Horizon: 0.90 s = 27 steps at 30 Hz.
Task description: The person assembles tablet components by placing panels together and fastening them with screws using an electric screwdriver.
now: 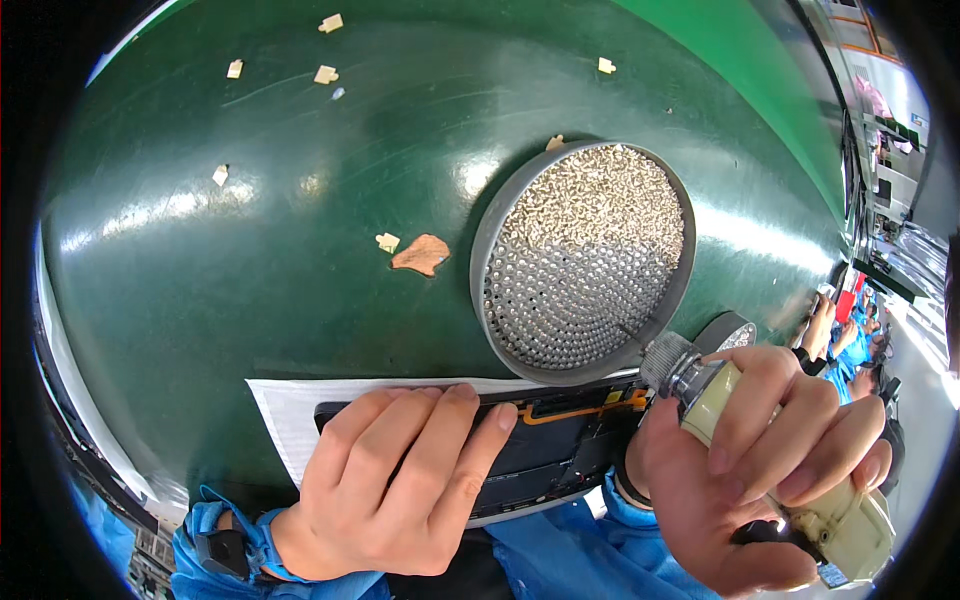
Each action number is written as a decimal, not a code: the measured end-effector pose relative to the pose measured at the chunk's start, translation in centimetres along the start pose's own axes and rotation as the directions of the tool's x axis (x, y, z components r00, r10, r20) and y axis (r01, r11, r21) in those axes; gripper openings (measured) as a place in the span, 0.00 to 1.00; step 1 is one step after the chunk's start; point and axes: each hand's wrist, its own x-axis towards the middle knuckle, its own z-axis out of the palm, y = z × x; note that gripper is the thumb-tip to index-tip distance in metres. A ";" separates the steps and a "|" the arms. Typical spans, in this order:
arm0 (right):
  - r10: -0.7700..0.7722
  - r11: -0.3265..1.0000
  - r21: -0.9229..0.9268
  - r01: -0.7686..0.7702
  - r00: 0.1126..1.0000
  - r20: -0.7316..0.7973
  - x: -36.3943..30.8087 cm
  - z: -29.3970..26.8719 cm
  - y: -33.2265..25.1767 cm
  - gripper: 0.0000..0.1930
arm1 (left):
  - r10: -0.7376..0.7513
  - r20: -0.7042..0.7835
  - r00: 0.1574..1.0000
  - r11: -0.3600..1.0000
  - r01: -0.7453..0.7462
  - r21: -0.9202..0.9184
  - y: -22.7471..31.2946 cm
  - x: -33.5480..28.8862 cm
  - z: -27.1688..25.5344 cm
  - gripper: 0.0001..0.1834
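My right hand [725,480] is wrapped round a pale yellow-green electric screwdriver [708,388] with a clear and metal nose. Its thin bit reaches into a round grey screw tray [478,265], over the perforated plate. Small silvery screws [605,195] are heaped in the tray's far half; the near half shows rows of holes. My left hand [390,485] lies with fingers stretched out on an opened black tablet-like device [545,455]. Orange flex cable [570,408] runs along the device's far edge. Under the device is a white sheet [285,415].
Several small cream tabs [326,75] and a brown leaf-shaped piece [422,255] lie scattered on the green table mat [300,310]. A smaller round container [728,333] stands right of the tray. Farther right, other people in blue [855,345] sit along the bench.
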 end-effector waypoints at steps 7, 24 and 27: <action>-0.014 1.000 0.009 0.019 0.933 -0.361 -0.1 2.2 1.1 0.26 | -0.005 0.018 1.000 1.000 0.005 -0.012 0.1 0.0 -0.3 0.17; -0.017 0.984 0.179 0.019 1.000 -0.012 -2.3 3.2 -1.5 0.21 | -0.051 -0.049 0.998 0.998 0.049 -0.040 0.6 -0.6 0.6 0.24; -0.036 0.985 0.167 0.037 0.999 -0.012 -2.6 3.6 -1.1 0.23 | -0.042 -0.075 0.996 0.998 0.038 -0.046 0.4 -0.7 0.8 0.24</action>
